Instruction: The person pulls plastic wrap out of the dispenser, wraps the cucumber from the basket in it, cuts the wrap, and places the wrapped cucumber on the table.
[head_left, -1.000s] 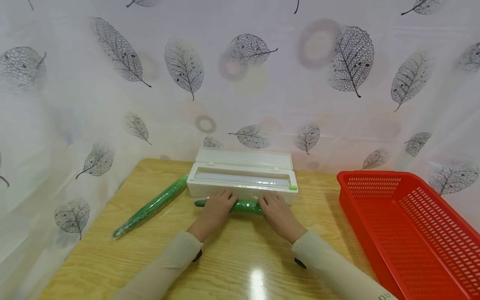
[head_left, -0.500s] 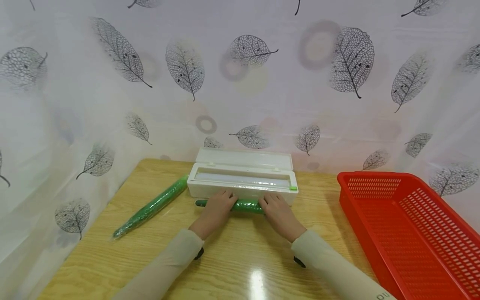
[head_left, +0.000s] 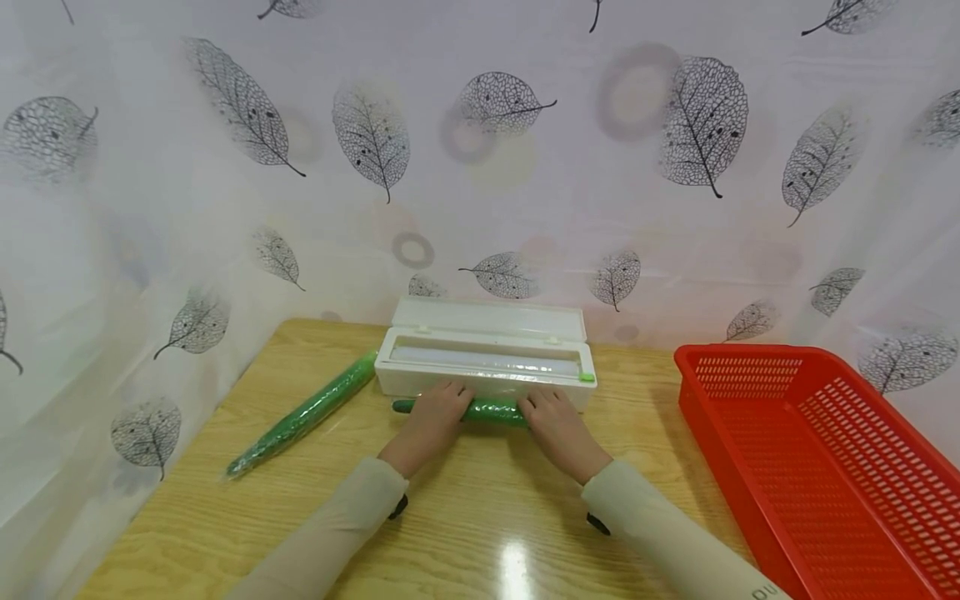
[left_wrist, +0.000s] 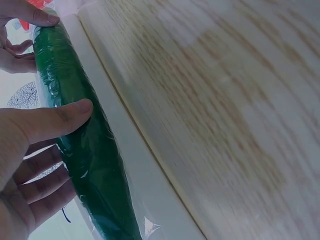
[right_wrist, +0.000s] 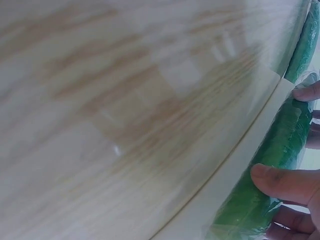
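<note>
Both hands hold a cucumber (head_left: 493, 412) wrapped in clear film, lying crosswise just in front of a white cling film dispenser (head_left: 480, 385). My left hand (head_left: 437, 414) grips it left of its middle, and the dark tip sticks out beyond. My right hand (head_left: 557, 427) grips the right part, covering that end in the head view. In the left wrist view the left thumb (left_wrist: 70, 117) presses on the near side, with the fingers behind the cucumber. Likewise, the right thumb (right_wrist: 280, 180) lies on the shiny film in the right wrist view.
A second film-wrapped cucumber (head_left: 303, 415) lies slantwise on the wooden table (head_left: 465, 517) at the left. The dispenser's lid (head_left: 487, 318) is raised, showing a roll inside. At the right stands a red plastic basket (head_left: 738, 467). A leaf-patterned curtain (head_left: 570, 183) hangs behind.
</note>
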